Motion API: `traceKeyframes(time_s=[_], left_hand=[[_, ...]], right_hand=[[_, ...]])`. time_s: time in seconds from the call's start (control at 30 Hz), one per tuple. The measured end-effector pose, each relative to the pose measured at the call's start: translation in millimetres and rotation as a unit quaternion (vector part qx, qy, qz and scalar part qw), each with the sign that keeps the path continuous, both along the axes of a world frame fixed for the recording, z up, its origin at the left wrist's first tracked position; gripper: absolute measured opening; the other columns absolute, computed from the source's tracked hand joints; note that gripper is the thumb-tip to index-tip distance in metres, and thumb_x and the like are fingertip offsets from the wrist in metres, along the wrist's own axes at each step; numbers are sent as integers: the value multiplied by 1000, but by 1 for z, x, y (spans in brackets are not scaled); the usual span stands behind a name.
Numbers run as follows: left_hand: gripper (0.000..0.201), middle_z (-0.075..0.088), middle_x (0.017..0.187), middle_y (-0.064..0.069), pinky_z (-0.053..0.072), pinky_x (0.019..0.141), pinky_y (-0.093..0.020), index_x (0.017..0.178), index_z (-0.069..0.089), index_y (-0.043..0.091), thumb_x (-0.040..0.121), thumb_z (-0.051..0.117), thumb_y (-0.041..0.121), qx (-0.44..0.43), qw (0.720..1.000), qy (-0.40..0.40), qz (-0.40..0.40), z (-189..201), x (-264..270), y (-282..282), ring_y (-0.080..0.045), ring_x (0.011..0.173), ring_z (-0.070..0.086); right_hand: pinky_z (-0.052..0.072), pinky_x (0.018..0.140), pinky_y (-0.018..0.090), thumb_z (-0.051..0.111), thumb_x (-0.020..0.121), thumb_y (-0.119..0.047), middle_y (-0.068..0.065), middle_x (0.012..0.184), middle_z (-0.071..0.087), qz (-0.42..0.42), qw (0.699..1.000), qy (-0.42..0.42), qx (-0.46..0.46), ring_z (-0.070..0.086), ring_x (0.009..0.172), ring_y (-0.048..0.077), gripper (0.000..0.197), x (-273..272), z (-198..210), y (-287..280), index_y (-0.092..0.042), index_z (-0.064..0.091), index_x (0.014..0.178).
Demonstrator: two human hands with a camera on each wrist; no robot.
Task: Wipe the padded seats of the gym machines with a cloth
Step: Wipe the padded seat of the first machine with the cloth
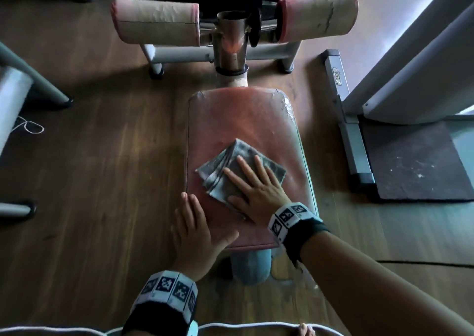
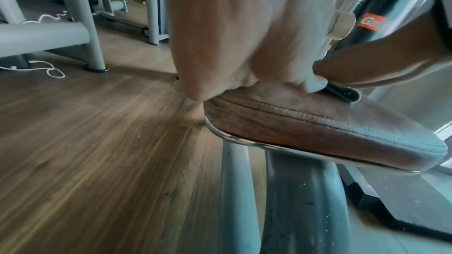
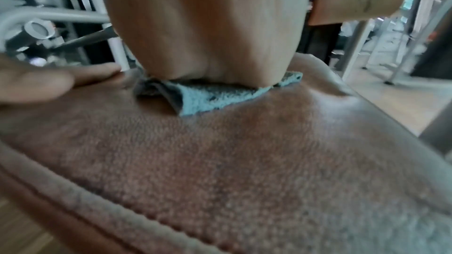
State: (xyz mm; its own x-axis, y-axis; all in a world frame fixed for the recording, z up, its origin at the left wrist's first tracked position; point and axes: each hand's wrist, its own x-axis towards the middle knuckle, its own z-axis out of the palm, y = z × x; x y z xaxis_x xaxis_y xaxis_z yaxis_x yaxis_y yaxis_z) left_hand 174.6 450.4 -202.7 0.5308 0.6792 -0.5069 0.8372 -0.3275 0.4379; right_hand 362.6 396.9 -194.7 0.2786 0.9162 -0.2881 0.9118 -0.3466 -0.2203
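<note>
The right hand lies flat, fingers straight, pressing a folded grey cloth onto the middle of the reddish padded seat; the left hand rests open on the seat's near left edge, gripping nothing. An orange label on a black upright reads "Ga", the rest hidden.

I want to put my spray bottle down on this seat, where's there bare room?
The far half of the seat is bare, between the cloth and the chrome post. The near end is crowded: right hand on the cloth, left hand at the left edge.
</note>
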Motion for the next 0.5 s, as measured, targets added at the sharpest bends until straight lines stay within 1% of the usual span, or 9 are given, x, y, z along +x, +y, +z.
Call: traceKeyframes(time_s=[0.07, 0.1, 0.17, 0.23, 0.3, 0.37, 0.4, 0.5], left_hand=[[130, -40, 149, 0, 9, 118, -52, 138, -41, 23, 47, 16, 97, 20, 1000, 9, -5, -4, 1, 0, -33, 148, -7], [126, -37, 150, -1, 9, 118, -52, 138, -41, 25, 50, 18, 93, 19, 1000, 5, -1, -5, 0, 0, -33, 148, -5], [120, -31, 153, -2, 9, 117, -52, 136, -40, 32, 51, 21, 91, 14, 1000, -6, 2, -6, 1, -1, -34, 148, -1], [121, -31, 153, -2, 10, 117, -53, 134, -43, 35, 49, 20, 95, 6, 1000, -9, 4, -4, 2, 0, -36, 148, 2], [123, -42, 146, 3, 6, 117, -51, 128, -49, 37, 41, 8, 102, -7, 1000, -9, 0, -1, 2, 3, -35, 148, -3], [120, -57, 133, 8, -1, 117, -49, 121, -55, 38, 37, -1, 104, -31, 999, -5, -9, 4, 2, 5, -31, 147, -12], [119, -60, 129, 9, -2, 117, -48, 120, -56, 38, 36, -2, 103, -35, 999, -7, -14, 6, 2, 6, -30, 147, -14], [119, -62, 128, 8, -1, 118, -48, 119, -58, 37, 37, -4, 103, -37, 999, -2, -25, 10, 2, 6, -30, 147, -15]], right_hand=[[3, 121, 47, 12, 86, -71, -7, 162, -9, -45, 999, -13, 0, -13, 147, 33, 70, -1, -1, 1, -47, -4, 149], [-2, 120, 46, 9, 86, -72, -10, 160, -16, -64, 998, -16, -4, -18, 146, 32, 69, -2, 1, 2, -48, -9, 148], [-7, 119, 44, 11, 88, -73, -12, 159, -21, -99, 995, -4, -12, -23, 145, 31, 68, 0, 2, 4, -50, -13, 147], [-7, 119, 45, 16, 89, -73, -13, 158, -22, -138, 990, 13, -23, -24, 145, 31, 68, 3, 2, 2, -52, -15, 145], [-9, 119, 47, 16, 89, -74, -14, 158, -24, -188, 981, 30, -33, -24, 144, 32, 67, 4, 2, -7, -55, -18, 143], [-11, 119, 48, 14, 88, -76, -13, 155, -30, -220, 973, 43, -50, -27, 143, 32, 67, 2, 4, -21, -56, -21, 141], [-11, 118, 48, 13, 87, -76, -13, 154, -33, -230, 970, 47, -56, -29, 143, 32, 67, -1, 5, -28, -56, -23, 141], [-8, 118, 49, 11, 87, -76, -8, 154, -34, -256, 963, 42, -73, -30, 142, 32, 66, -7, 10, -42, -56, -23, 140]])
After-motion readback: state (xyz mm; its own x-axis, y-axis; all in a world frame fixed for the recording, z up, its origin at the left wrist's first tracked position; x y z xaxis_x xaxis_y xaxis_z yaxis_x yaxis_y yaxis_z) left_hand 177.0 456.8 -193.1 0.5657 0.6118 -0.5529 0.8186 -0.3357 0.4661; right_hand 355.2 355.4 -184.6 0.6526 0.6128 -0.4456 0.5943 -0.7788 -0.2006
